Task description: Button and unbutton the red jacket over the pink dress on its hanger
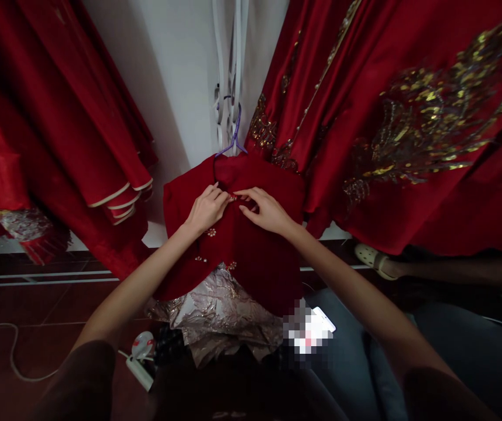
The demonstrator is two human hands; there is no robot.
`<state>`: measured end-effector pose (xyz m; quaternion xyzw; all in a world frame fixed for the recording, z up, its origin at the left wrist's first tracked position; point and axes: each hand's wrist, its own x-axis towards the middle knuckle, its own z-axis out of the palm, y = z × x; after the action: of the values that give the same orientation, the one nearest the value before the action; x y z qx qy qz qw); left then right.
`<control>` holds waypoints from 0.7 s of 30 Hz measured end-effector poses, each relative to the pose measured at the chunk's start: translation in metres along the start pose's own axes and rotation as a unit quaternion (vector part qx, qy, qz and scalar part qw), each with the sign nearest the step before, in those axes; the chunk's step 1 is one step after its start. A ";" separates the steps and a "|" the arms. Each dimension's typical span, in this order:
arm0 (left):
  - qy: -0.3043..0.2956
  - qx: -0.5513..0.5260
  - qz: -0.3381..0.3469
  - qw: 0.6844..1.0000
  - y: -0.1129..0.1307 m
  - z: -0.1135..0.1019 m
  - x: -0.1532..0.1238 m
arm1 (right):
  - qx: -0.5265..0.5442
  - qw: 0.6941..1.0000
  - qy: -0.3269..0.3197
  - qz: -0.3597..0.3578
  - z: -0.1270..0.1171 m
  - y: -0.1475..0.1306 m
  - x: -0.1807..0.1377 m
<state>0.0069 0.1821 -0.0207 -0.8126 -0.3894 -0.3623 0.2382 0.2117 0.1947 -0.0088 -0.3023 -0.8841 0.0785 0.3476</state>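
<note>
A short red jacket (262, 257) hangs in front of me on a purple hanger (236, 135). My left hand (208, 209) is closed at its upper front, the fingers pinching the cloth beside a small jewelled button (233, 198). From the other side my right hand (266, 211) reaches in, index fingertip by that button, thumb and finger apart. Lower on the front are a flower-shaped jewelled button (211, 233) and another one (232, 266). Below the jacket hem shows a crinkled silvery-pink skirt (227, 304). What lies under the left fingertips is partly hidden.
Red garments (79, 117) hang at left, and a red sequinned gown (391, 216) at right. White straps (229, 64) run down the wall. A lit phone (323, 320) lies at lower right, near a person's foot in a clog (371, 259). A white cable (16, 351) crosses the floor.
</note>
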 end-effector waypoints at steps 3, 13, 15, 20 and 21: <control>0.017 -0.023 -0.003 1.000 -0.002 0.003 0.000 | 0.014 1.000 0.007 0.001 0.003 0.004 0.002; -0.016 -0.042 0.010 0.999 -0.001 -0.003 -0.003 | 0.029 0.999 0.015 -0.003 0.005 0.006 0.001; -0.018 -0.055 -0.012 0.998 0.001 -0.004 -0.003 | 0.038 0.999 0.015 -0.004 0.006 0.007 -0.001; -0.029 -0.084 -0.078 0.993 0.004 -0.008 0.000 | 0.046 0.999 0.012 -0.003 0.007 0.013 -0.002; -0.035 -0.083 -0.086 0.992 0.004 -0.008 0.001 | 0.043 0.999 0.013 -0.001 0.008 0.013 -0.002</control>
<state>0.0072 0.1748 -0.0154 -0.8052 -0.4346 -0.3839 0.1240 0.2137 0.2048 -0.0203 -0.2868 -0.8757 0.1125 0.3718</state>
